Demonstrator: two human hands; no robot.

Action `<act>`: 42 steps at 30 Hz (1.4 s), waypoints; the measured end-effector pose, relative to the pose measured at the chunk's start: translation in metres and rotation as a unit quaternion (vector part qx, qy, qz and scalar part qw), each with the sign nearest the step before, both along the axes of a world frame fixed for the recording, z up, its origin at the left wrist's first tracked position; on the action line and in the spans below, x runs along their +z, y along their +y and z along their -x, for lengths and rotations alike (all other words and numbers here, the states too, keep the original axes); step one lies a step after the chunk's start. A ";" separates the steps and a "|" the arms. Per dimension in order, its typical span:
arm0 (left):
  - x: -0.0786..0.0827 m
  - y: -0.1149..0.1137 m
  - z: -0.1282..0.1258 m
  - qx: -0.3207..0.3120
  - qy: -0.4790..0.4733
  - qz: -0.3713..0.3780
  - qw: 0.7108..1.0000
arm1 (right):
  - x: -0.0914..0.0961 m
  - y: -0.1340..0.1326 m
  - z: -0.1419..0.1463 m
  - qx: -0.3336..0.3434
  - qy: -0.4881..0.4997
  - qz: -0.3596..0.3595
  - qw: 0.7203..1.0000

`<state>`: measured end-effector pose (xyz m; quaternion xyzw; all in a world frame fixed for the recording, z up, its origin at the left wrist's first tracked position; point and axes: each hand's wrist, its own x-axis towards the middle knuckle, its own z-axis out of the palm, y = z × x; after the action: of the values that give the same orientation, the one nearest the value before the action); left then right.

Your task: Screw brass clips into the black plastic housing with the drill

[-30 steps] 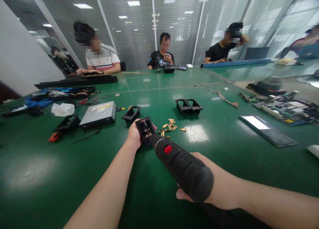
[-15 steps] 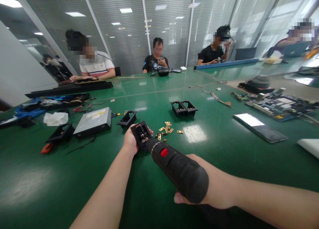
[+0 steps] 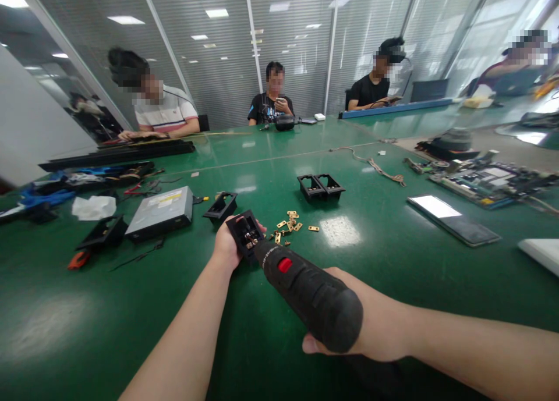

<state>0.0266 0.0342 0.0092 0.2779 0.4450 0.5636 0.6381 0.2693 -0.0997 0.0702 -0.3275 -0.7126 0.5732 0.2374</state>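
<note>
We have the black housing (image 3: pixel 245 236) tilted in our left hand (image 3: pixel 226 247), fingers clamped round its side, over the green table (image 3: pixel 257 343) just beside the loose brass plates (image 3: pixel 290 223). Our right hand (image 3: pixel 378 316) grips the power driver (image 3: pixel 312 296), most fingers hidden under its body; nose at the housing's near edge, contact unclear.

Blk housing (image 3: pixel 244 229), tilted, brass pcs (image 3: pixel 252 242) inside, blk drill (image 3: pixel 312 293) w/ red switch (image 3: pixel 285 265), nose (image 3: pixel 261 251) by housing
</note>
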 end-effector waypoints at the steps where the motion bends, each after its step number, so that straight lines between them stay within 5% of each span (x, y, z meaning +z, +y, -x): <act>1: 0.000 0.000 0.000 -0.001 0.000 0.002 1.000 | 0.000 0.000 0.000 0.001 0.003 0.000 1.000; 42: 0.000 -0.003 -0.001 -0.011 0.019 -0.003 1.000 | 0.001 -0.002 0.001 -0.007 0.013 0.002 1.000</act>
<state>0.0272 0.0308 0.0096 0.2949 0.4525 0.5527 0.6347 0.2681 -0.1021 0.0714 -0.3258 -0.7059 0.5773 0.2496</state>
